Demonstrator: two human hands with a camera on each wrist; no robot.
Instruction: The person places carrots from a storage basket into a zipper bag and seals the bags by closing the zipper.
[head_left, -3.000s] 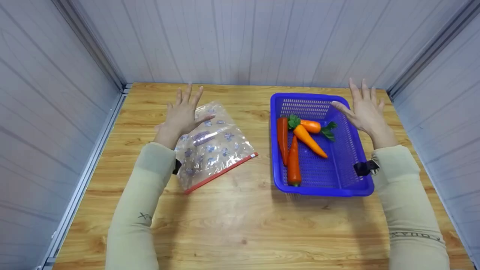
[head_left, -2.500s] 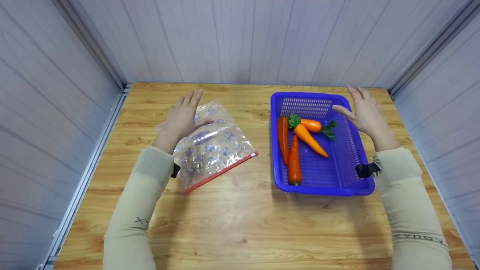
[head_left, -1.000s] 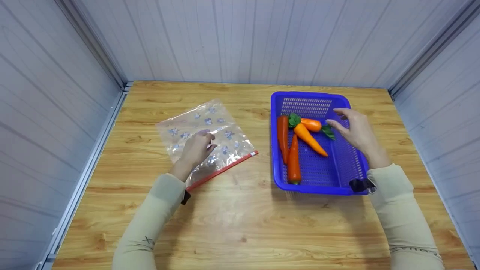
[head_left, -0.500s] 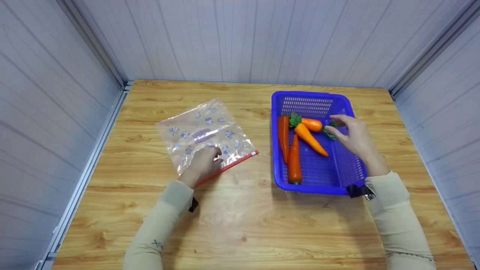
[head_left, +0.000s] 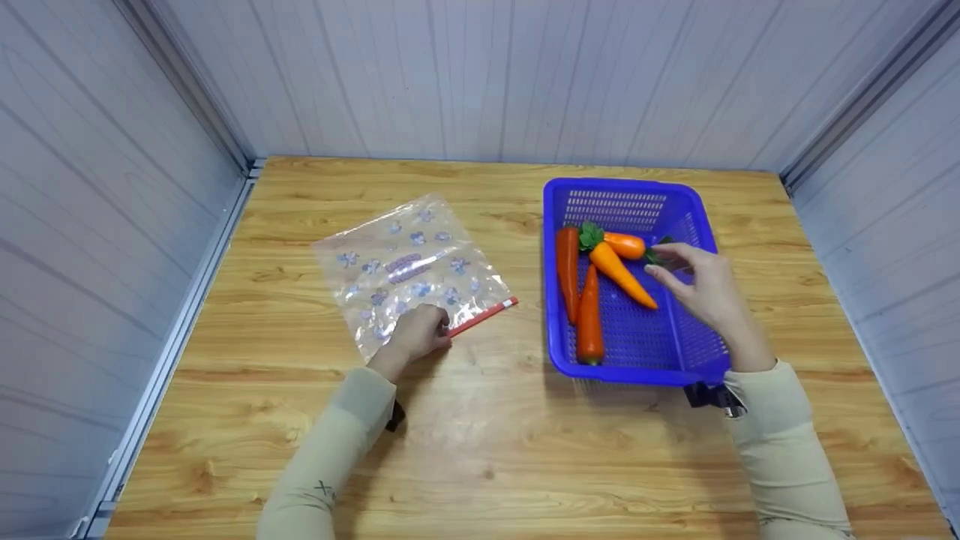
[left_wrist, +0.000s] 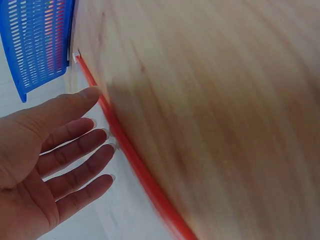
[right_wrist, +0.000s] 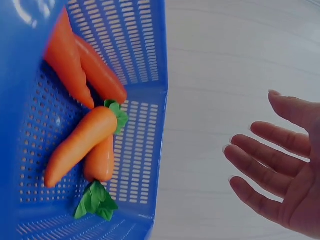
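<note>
A transparent slider zip bag point(head_left: 405, 262) printed with small blue figures lies flat on the table, its red zip strip point(head_left: 484, 316) towards the front. My left hand point(head_left: 416, 332) is at this strip; in the left wrist view the thumb tip overlaps the strip's edge, with fingers loosely extended. To the right stands a blue perforated basket point(head_left: 555, 300). Inside are two orange carrots point(head_left: 622, 277) with green leaves and two darker, red-orange carrot-like pieces point(head_left: 590, 322). My right hand point(head_left: 709, 289) hovers over the basket's right side near a leafy top point(right_wrist: 96, 201), fingers spread and holding nothing.
The wooden table point(head_left: 480, 450) is bounded by pale panelled walls point(head_left: 480, 82) at the back and on both sides. Each wrist wears a small black camera strap point(head_left: 712, 397). The bag and basket stand a short distance apart.
My left hand has come down from above the bag's far part to its red zip strip. The right hand has lowered and moved inward over the basket. Bag, basket and carrots have stayed put.
</note>
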